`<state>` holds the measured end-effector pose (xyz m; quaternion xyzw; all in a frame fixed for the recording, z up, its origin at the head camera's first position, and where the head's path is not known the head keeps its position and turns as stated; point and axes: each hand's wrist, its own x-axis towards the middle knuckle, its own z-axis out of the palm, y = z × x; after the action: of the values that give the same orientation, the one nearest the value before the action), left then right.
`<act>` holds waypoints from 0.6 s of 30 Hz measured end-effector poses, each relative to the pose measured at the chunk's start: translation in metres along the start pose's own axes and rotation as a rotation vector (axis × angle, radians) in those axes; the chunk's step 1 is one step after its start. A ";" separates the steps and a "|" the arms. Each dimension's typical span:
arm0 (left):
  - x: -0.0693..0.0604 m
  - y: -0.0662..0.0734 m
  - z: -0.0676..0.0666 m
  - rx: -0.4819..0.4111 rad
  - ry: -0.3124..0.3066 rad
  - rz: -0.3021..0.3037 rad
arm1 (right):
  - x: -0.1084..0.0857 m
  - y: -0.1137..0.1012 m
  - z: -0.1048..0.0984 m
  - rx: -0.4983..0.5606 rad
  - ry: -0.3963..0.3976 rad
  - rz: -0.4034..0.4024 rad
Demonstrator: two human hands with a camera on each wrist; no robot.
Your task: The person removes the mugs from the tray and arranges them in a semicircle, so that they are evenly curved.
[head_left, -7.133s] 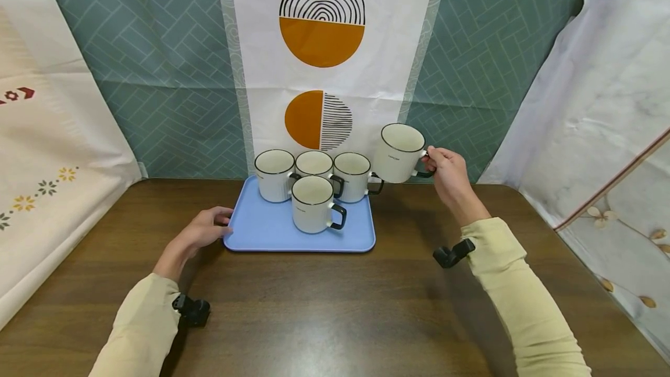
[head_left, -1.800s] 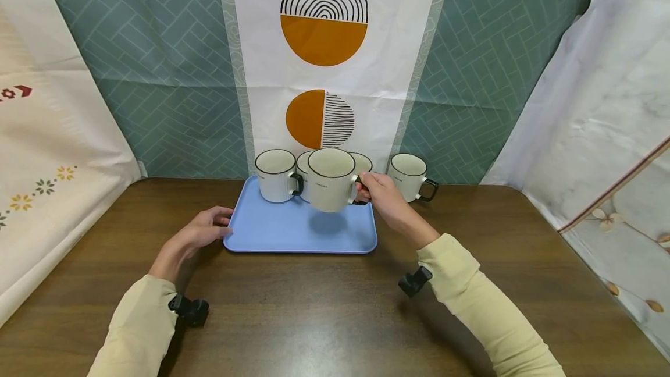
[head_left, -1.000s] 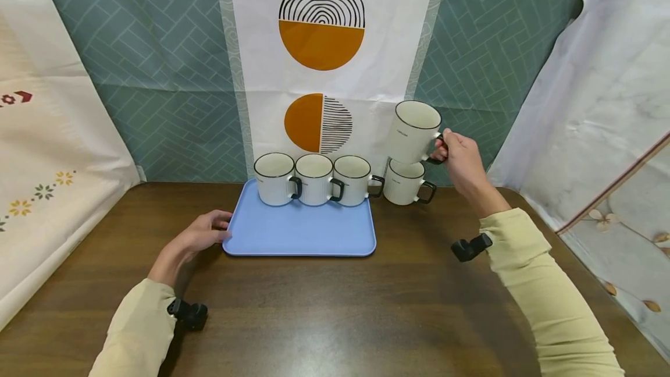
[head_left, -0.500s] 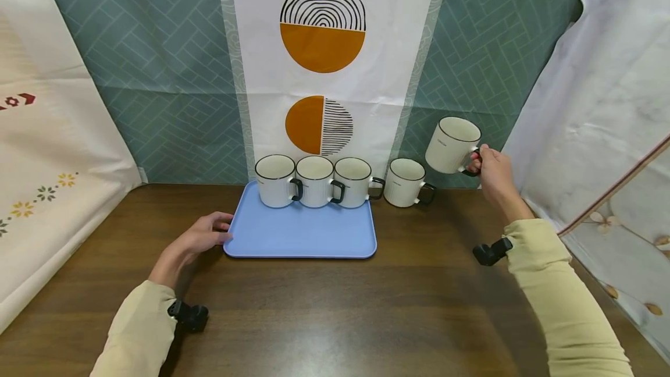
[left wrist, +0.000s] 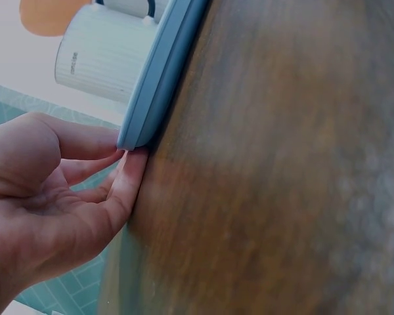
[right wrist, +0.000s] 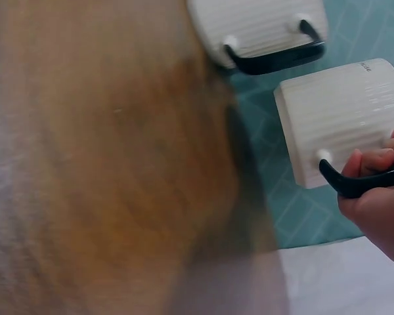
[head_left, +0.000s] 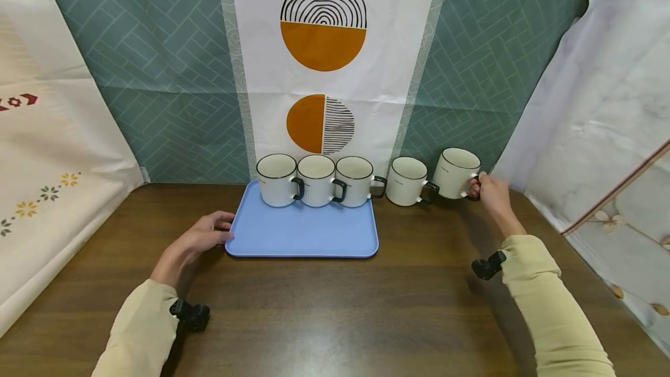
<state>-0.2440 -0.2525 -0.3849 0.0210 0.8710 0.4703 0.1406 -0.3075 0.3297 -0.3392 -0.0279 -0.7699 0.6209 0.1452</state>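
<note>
My right hand [head_left: 494,194] holds a white ribbed mug [head_left: 454,174] by its dark handle, at the back right of the table. In the right wrist view this held mug [right wrist: 345,118] is slightly tilted, its base just off the tabletop. To its left a similar mug [head_left: 405,184] stands on the wood. Three more mugs [head_left: 276,182] line the back of a light blue tray [head_left: 300,234], handles pointing right. My left hand [head_left: 201,234] grips the tray's left edge; in the left wrist view thumb and fingers [left wrist: 128,180] meet its rim.
The brown wooden table [head_left: 324,313] extends in front of the tray. A green patterned cloth [head_left: 173,103] with a white printed panel [head_left: 387,28] hangs close behind the mugs. Pale cloths [head_left: 591,103] border both sides.
One mug reached the table right of the tray. Another was lifted off the tray's front, carried right over it, and lowered at the far right. My left hand stays at the tray.
</note>
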 end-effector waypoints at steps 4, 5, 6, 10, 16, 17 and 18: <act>0.000 0.001 0.001 -0.003 0.001 0.001 | -0.005 0.011 0.002 0.065 -0.021 0.046; 0.000 0.001 0.001 -0.006 0.001 0.002 | -0.006 0.013 0.002 0.093 -0.025 0.058; 0.000 0.001 0.001 -0.008 0.002 0.001 | -0.007 0.015 0.003 0.113 -0.030 0.064; 0.000 0.001 0.001 -0.004 0.000 -0.007 | -0.010 0.022 0.003 0.178 -0.045 0.087; -0.001 0.002 0.002 -0.010 0.001 -0.002 | -0.013 0.028 0.003 0.217 -0.111 0.073; -0.001 0.002 0.001 -0.009 0.002 -0.001 | -0.013 0.029 0.002 0.215 -0.131 0.066; -0.002 0.002 0.001 -0.008 0.004 0.000 | -0.014 0.029 0.002 0.216 -0.150 0.061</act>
<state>-0.2424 -0.2508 -0.3831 0.0195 0.8694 0.4738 0.1391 -0.2987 0.3314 -0.3699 0.0112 -0.7060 0.7046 0.0705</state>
